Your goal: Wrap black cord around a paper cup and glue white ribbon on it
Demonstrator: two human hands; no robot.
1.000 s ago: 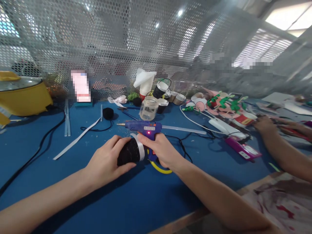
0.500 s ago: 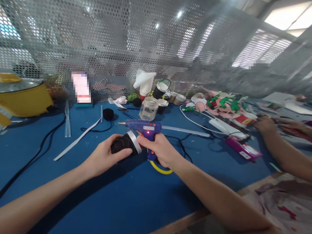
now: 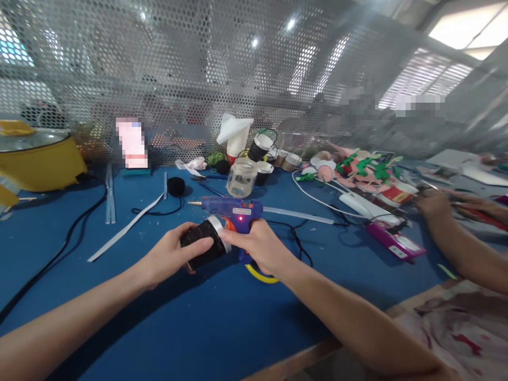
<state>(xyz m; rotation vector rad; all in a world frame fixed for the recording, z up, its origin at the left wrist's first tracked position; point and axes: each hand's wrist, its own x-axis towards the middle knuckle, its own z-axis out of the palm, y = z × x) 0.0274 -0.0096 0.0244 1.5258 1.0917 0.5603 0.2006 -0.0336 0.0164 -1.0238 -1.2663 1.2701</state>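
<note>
My left hand (image 3: pixel 172 253) is wrapped round a black cup (image 3: pixel 205 248) with a white rim band, tilted above the blue table (image 3: pixel 190 323). In my right hand (image 3: pixel 264 246) is a blue hot glue gun (image 3: pixel 226 205), its red light on and its nozzle pointing left above the cup. My right thumb touches the cup's white band. A clear glue stick (image 3: pixel 297 215) juts from the back of the gun. Below my right hand shows part of a yellow ring (image 3: pixel 262 274). Beyond the gun stands a clear plastic jar (image 3: pixel 242 178).
A black yarn ball (image 3: pixel 175 186) and a white strip (image 3: pixel 127 230) lie left. A yellow pot (image 3: pixel 39 159) stands far left. Black-wrapped cups (image 3: pixel 261 147) are behind the jar. To the right are a purple device (image 3: pixel 395 242), a white power strip (image 3: pixel 367 208) and a co-worker's hand (image 3: pixel 434 203).
The cup has rolled and tilted slightly in my left hand, its lower end dropping. The glue gun has shifted a little left, and my right thumb has slid lower along the white band.
</note>
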